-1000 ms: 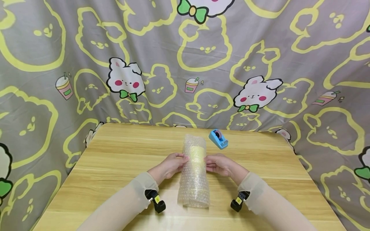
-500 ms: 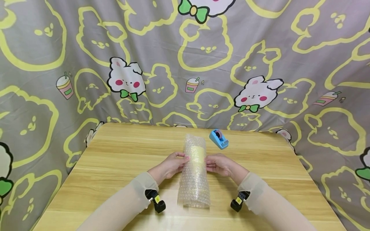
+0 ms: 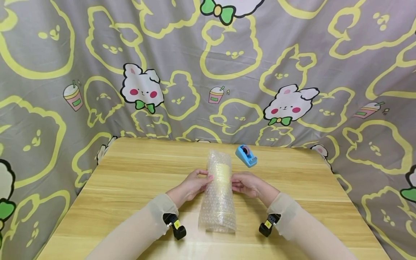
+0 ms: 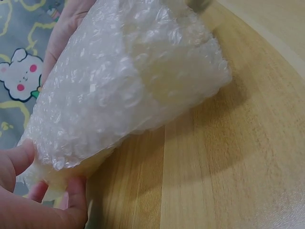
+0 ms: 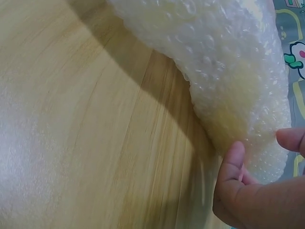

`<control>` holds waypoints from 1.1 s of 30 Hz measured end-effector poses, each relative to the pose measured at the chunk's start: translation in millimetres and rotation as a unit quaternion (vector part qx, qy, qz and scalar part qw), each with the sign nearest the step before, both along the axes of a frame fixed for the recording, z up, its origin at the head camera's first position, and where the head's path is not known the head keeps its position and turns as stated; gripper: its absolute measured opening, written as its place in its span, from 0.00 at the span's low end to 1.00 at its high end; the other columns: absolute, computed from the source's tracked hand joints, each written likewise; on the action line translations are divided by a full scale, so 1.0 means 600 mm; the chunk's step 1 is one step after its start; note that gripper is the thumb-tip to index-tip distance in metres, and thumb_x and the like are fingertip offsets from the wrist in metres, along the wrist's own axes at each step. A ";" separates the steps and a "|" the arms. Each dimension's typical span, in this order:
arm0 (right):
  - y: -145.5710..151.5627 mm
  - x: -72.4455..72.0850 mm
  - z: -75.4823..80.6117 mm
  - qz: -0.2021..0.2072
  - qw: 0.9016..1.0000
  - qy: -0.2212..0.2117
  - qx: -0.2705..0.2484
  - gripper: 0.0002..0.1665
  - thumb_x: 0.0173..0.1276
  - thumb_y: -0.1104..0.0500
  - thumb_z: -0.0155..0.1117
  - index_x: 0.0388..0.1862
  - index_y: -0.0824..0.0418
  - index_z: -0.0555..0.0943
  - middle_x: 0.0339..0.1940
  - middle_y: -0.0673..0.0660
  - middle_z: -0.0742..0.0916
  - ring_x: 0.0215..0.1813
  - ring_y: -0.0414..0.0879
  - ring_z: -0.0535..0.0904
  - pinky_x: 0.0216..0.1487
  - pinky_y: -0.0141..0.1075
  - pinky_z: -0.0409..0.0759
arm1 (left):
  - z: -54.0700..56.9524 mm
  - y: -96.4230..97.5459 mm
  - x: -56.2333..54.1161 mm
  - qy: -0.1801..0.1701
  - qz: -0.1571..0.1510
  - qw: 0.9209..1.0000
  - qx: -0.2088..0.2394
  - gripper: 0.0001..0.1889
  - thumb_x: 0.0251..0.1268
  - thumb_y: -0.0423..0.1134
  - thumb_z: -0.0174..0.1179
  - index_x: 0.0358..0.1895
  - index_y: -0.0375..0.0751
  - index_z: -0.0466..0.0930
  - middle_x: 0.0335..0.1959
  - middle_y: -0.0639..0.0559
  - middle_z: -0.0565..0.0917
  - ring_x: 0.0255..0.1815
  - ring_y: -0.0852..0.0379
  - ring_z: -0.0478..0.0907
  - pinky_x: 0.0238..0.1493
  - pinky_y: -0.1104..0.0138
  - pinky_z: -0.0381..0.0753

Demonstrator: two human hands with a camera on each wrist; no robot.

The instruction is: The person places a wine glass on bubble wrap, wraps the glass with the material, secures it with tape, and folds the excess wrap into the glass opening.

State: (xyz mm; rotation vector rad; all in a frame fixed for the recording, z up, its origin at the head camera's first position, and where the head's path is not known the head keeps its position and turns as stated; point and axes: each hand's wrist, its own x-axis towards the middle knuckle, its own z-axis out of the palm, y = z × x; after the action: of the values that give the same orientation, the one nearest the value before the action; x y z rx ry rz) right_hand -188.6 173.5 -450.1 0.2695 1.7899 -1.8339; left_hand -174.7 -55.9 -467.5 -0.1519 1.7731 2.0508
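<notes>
Quietly, both forearms (image 3: 138, 225) slant inward over the table (image 3: 146, 164), wrists bent, left hand (image 3: 193, 185) and right hand (image 3: 247, 184) gripping opposite sides of a bubble-wrapped bundle (image 3: 219, 206) about midway between the left and right edges.

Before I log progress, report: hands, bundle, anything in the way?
Left hand and right hand gripping bubble-wrapped bundle from opposite sides. Bundle over table, contact unclear. Blue tape dispenser beyond right hand, seemingly not obstructing.
</notes>
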 end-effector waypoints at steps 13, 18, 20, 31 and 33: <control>-0.002 0.000 0.005 -0.011 1.000 -0.001 -0.026 0.19 0.71 0.68 0.59 0.56 0.78 0.71 0.38 0.58 0.84 0.41 0.45 0.82 0.49 0.35 0.84 | 0.004 -0.006 -0.002 0.000 0.005 1.000 0.006 0.21 0.69 0.32 0.63 0.60 0.33 0.69 0.42 0.46 0.81 0.36 0.59 0.81 0.47 0.66 0.82; -0.003 0.000 0.005 -0.014 0.999 0.002 -0.029 0.21 0.72 0.67 0.59 0.59 0.79 0.70 0.38 0.58 0.84 0.41 0.45 0.82 0.50 0.36 0.84 | 0.004 -0.006 -0.002 0.004 0.004 1.000 0.011 0.20 0.69 0.31 0.63 0.60 0.31 0.69 0.43 0.44 0.81 0.37 0.58 0.81 0.48 0.65 0.81; -0.003 0.000 0.006 -0.013 0.999 0.004 -0.029 0.22 0.72 0.68 0.59 0.60 0.80 0.70 0.38 0.58 0.84 0.41 0.45 0.82 0.50 0.36 0.84 | 0.004 -0.006 -0.002 0.007 0.004 1.000 0.011 0.20 0.69 0.30 0.62 0.60 0.31 0.69 0.43 0.44 0.81 0.37 0.57 0.81 0.48 0.65 0.81; -0.006 -0.002 0.006 -0.005 1.000 0.005 -0.014 0.25 0.71 0.60 0.63 0.58 0.77 0.73 0.39 0.59 0.86 0.41 0.46 0.83 0.51 0.37 0.84 | 0.012 0.000 0.001 0.020 0.011 1.000 -0.005 0.23 0.68 0.31 0.64 0.62 0.30 0.68 0.43 0.42 0.82 0.34 0.58 0.81 0.42 0.66 0.82; -0.007 -0.001 0.007 0.003 1.000 0.009 -0.013 0.27 0.71 0.60 0.63 0.60 0.78 0.71 0.38 0.58 0.87 0.41 0.46 0.84 0.50 0.37 0.84 | 0.012 0.000 0.001 0.023 0.013 1.000 -0.008 0.23 0.68 0.31 0.64 0.62 0.30 0.68 0.44 0.41 0.82 0.35 0.57 0.81 0.42 0.66 0.82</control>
State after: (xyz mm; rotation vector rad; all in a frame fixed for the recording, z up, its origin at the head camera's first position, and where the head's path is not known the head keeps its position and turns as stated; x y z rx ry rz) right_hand -189.1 169.4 -446.1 0.2390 1.7768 -1.8592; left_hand -174.0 -55.7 -460.4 -0.1342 1.8249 2.0727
